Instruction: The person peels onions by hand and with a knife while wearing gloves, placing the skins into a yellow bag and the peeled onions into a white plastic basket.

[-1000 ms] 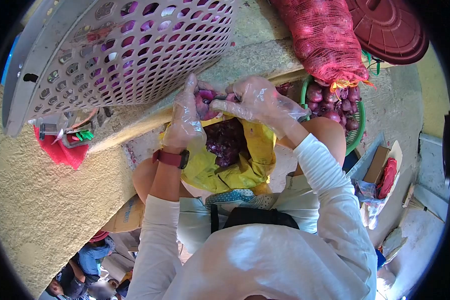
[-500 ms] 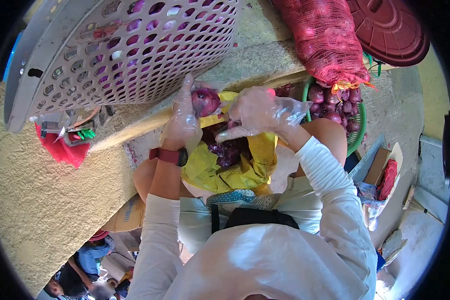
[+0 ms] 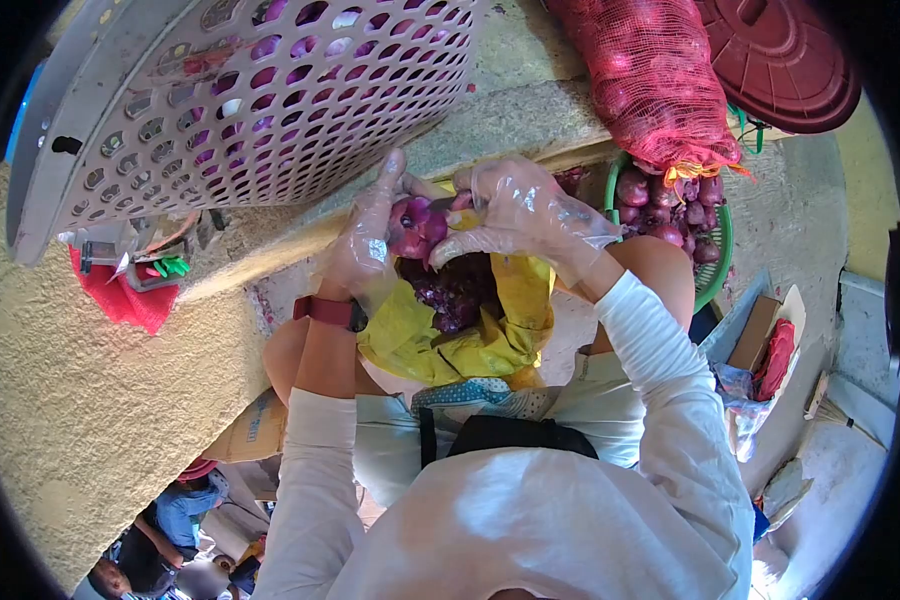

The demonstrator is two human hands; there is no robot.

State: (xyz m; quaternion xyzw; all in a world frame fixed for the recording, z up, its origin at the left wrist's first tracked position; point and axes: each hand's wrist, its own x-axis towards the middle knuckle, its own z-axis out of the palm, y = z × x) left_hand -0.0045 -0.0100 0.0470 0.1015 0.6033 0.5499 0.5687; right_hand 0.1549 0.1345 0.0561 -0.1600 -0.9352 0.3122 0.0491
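In the middle of the head view, my left hand (image 3: pixel 368 228), in a clear plastic glove, is closed round a red onion (image 3: pixel 417 230). My right hand (image 3: pixel 518 208), gloved the same way, has its fingers curled against the onion's right side with the thumb at its lower edge. A small purplish piece shows between its fingers and the onion; I cannot tell what it is. Just below both hands, a yellow sack (image 3: pixel 522 310) stands open between my knees, with dark purple onion skins (image 3: pixel 460 295) inside.
A grey perforated basket (image 3: pixel 300 110) with onions looms at upper left on a concrete ledge (image 3: pixel 525 110). At upper right lie a red net sack of onions (image 3: pixel 655 85) and a dark red lid (image 3: pixel 780 60). A green basket (image 3: pixel 722 265) holds onions by my right knee. People (image 3: pixel 160 545) are at lower left.
My right hand has come in from beside the onion, its thumb now at the onion's lower edge. The onion has turned and sits slightly lower in my left hand.
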